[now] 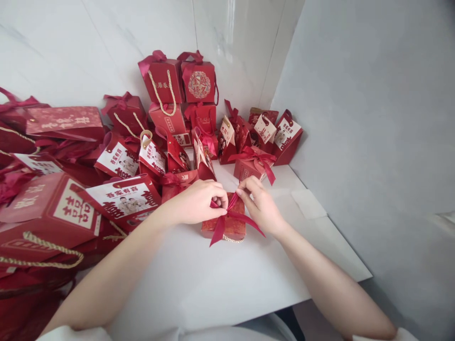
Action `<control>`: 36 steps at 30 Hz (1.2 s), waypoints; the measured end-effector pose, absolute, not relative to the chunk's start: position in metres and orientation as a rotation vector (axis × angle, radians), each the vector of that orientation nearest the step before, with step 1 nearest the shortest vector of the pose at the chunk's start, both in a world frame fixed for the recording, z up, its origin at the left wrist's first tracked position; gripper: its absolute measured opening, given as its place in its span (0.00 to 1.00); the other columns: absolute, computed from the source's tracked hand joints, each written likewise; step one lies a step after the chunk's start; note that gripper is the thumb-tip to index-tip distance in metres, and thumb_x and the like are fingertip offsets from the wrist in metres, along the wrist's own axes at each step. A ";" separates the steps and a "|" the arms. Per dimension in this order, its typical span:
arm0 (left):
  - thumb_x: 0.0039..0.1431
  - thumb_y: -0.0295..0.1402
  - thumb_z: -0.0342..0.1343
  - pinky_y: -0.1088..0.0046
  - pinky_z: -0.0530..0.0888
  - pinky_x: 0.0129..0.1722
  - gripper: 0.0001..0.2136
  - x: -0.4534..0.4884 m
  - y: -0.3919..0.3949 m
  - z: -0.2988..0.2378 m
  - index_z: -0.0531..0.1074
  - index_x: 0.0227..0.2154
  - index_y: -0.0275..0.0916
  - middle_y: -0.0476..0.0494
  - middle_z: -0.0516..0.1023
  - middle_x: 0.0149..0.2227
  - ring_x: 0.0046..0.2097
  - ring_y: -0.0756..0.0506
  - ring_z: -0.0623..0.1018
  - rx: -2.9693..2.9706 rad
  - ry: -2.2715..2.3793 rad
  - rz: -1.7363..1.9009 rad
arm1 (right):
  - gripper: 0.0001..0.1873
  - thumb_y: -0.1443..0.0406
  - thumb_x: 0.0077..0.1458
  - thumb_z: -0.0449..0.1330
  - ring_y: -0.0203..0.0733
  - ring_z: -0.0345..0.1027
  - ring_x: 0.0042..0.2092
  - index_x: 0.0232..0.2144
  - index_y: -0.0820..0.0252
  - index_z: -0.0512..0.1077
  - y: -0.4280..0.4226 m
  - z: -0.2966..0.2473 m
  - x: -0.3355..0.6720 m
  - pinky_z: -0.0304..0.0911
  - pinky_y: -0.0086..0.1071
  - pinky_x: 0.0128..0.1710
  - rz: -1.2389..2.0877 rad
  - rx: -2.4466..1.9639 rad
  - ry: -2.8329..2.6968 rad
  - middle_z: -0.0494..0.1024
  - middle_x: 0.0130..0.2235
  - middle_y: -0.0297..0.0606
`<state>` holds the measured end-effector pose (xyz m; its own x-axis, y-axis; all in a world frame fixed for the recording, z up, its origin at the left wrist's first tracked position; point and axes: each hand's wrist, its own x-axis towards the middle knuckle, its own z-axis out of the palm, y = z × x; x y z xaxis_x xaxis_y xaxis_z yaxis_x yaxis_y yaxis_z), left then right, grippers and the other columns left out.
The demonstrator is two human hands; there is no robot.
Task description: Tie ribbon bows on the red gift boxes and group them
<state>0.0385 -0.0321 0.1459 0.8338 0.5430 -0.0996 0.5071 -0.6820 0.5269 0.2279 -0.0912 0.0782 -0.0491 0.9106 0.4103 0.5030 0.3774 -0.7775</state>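
A small red gift box (234,230) stands on the white table, with a dark red ribbon (217,230) tied in a bow over its top. My left hand (204,201) pinches the bow's left loop between thumb and fingers. On the other side my right hand (259,204) pinches the right loop near the top of the box. Two ribbon tails hang toward me, one to the left and one to the right. Part of a twisted cream cord (233,239) shows at the box's near edge. The far side of the box is partly covered by my hands.
Many red gift boxes crowd the table's left and back, some stacked against the tiled wall (106,42). A box with a bow (253,163) sits just behind my hands. A grey wall (369,118) borders the white table (199,284) on the right.
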 end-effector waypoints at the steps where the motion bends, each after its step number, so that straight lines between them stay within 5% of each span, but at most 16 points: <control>1: 0.55 0.31 0.60 0.73 0.67 0.40 0.03 0.039 -0.031 0.146 0.75 0.28 0.39 0.51 0.74 0.32 0.36 0.50 0.73 2.450 0.760 0.078 | 0.08 0.66 0.65 0.51 0.43 0.62 0.38 0.31 0.55 0.61 -0.091 0.077 0.228 0.61 0.35 0.41 0.533 -1.265 -1.699 0.65 0.35 0.37; 11: 0.60 0.44 0.56 0.71 0.69 0.38 0.12 0.015 -0.027 0.178 0.78 0.41 0.46 0.48 0.75 0.41 0.37 0.48 0.74 2.408 0.893 0.017 | 0.14 0.53 0.67 0.49 0.41 0.65 0.43 0.43 0.54 0.66 -0.087 0.072 0.242 0.61 0.35 0.47 0.788 -1.284 -1.495 0.71 0.42 0.37; 15: 0.58 0.48 0.57 0.69 0.68 0.41 0.15 0.007 -0.027 0.181 0.77 0.40 0.46 0.46 0.74 0.42 0.40 0.45 0.74 2.468 0.988 0.000 | 0.19 0.49 0.66 0.49 0.41 0.64 0.41 0.37 0.56 0.68 -0.088 0.076 0.245 0.61 0.35 0.45 0.854 -1.303 -1.484 0.71 0.38 0.37; 24: 0.61 0.44 0.55 0.71 0.67 0.48 0.12 0.003 -0.019 0.176 0.77 0.31 0.43 0.48 0.73 0.47 0.44 0.46 0.74 2.467 0.899 -0.066 | 0.14 0.53 0.61 0.59 0.44 0.66 0.52 0.31 0.57 0.68 -0.089 0.077 0.242 0.59 0.36 0.51 1.022 -1.202 -1.480 0.73 0.46 0.40; 29: 0.62 0.44 0.53 0.68 0.68 0.50 0.14 0.003 -0.020 0.178 0.76 0.30 0.41 0.48 0.74 0.48 0.44 0.46 0.74 2.444 0.922 -0.042 | 0.19 0.47 0.61 0.56 0.43 0.68 0.46 0.32 0.56 0.67 -0.089 0.080 0.248 0.61 0.36 0.46 1.084 -1.302 -1.471 0.74 0.43 0.39; 33: 0.62 0.47 0.52 0.53 0.53 0.65 0.17 0.004 -0.019 0.176 0.76 0.28 0.41 0.46 0.72 0.55 0.55 0.41 0.70 2.474 0.990 -0.105 | 0.25 0.44 0.63 0.50 0.46 0.67 0.47 0.27 0.56 0.66 -0.087 0.083 0.257 0.60 0.40 0.50 1.098 -1.359 -1.629 0.74 0.41 0.39; 36: 0.62 0.48 0.52 0.44 0.36 0.66 0.17 0.004 -0.019 0.173 0.76 0.27 0.42 0.45 0.73 0.55 0.61 0.39 0.66 2.464 0.996 -0.128 | 0.29 0.44 0.64 0.47 0.49 0.66 0.51 0.23 0.57 0.66 -0.087 0.088 0.263 0.59 0.43 0.53 1.124 -1.347 -1.728 0.75 0.45 0.39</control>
<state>0.0035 -0.0187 0.1733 0.7313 0.6317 -0.2573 0.6762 -0.6224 0.3941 0.2632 -0.0871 0.0880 -0.2461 0.9692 -0.0029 0.3960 0.0978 -0.9130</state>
